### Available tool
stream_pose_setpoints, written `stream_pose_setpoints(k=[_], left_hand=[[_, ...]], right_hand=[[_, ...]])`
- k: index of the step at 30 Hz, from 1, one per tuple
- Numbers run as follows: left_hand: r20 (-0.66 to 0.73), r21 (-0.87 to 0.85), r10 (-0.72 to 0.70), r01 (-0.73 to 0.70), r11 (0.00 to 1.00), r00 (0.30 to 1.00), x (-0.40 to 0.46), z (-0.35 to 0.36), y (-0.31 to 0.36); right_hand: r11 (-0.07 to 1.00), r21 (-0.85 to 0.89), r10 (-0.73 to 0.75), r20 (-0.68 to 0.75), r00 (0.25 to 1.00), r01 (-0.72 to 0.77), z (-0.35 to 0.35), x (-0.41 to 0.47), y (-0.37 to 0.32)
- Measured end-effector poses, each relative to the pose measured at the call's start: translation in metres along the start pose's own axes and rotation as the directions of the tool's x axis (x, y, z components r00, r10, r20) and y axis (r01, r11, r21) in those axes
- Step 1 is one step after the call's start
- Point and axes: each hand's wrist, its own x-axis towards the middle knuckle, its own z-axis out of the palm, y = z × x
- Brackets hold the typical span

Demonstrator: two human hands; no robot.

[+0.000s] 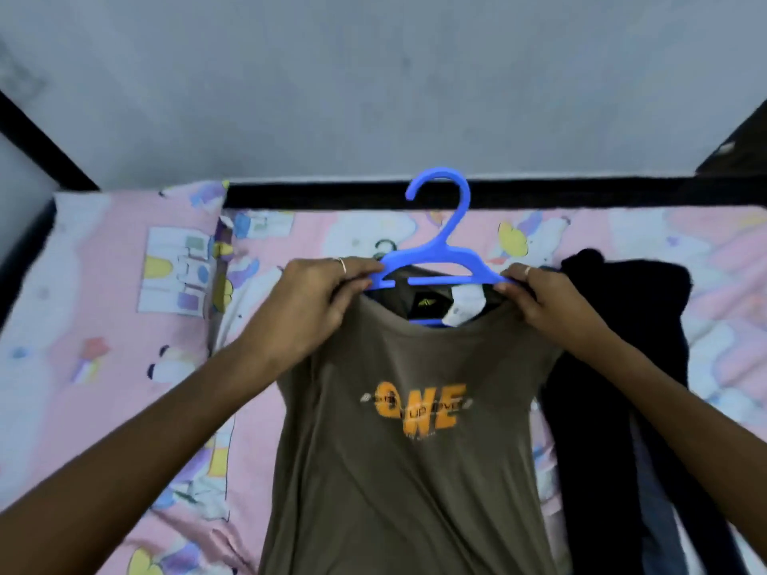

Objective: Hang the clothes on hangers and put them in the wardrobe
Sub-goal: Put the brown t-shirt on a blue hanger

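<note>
An olive-brown T-shirt (415, 471) with an orange "ONE" print hangs in front of me over the bed. A blue plastic hanger (440, 259) sits partly inside its neck opening, hook pointing up. My left hand (315, 300) pinches the left side of the collar at the hanger's left arm. My right hand (539, 300) pinches the right side of the collar at the hanger's right arm. The hanger's lower bar is mostly hidden inside the shirt.
A bed with a pink cartoon-print sheet (332, 234) lies below. A matching pillow (124, 276) is at the left. Dark clothes (614, 367) are piled on the bed to the right. Another dark hanger hook (385, 246) peeks behind the shirt. A black bed frame (581, 193) runs along the grey wall.
</note>
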Motion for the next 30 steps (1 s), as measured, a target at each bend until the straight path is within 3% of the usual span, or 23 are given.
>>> stream_pose_setpoints(k=[5, 9, 16, 24, 26, 30], left_hand=[[-0.062, 0.032, 0.066, -0.064, 0.997, 0.996, 0.031, -0.088, 0.064], [0.069, 0.147, -0.012, 0.002, 0.989, 0.998, 0.052, -0.142, 0.09], [0.02, 0.364, 0.191, -0.185, 0.913, 0.981, 0.093, -0.187, 0.156], [-0.124, 0.239, 0.328, -0.293, 0.926, 0.936, 0.107, -0.233, 0.181], [-0.151, 0.225, 0.294, -0.256, 0.94, 0.944, 0.111, -0.244, 0.187], [0.194, 0.291, 0.104, -0.158, 0.944, 0.975, 0.123, -0.264, 0.209]], right_hand=[[0.996, 0.005, -0.086, -0.116, 0.99, 0.087, -0.12, -0.013, -0.057], [0.992, -0.052, -0.122, -0.248, 0.961, 0.112, -0.203, -0.014, -0.087], [0.978, -0.17, -0.173, -0.362, 0.916, 0.117, -0.32, -0.038, -0.126], [0.958, -0.284, -0.132, -0.51, 0.85, -0.021, -0.422, -0.104, -0.143], [0.952, -0.303, -0.128, -0.541, 0.831, -0.051, -0.437, -0.124, -0.157], [0.927, -0.366, -0.156, -0.577, 0.802, -0.083, -0.447, -0.162, -0.207]])
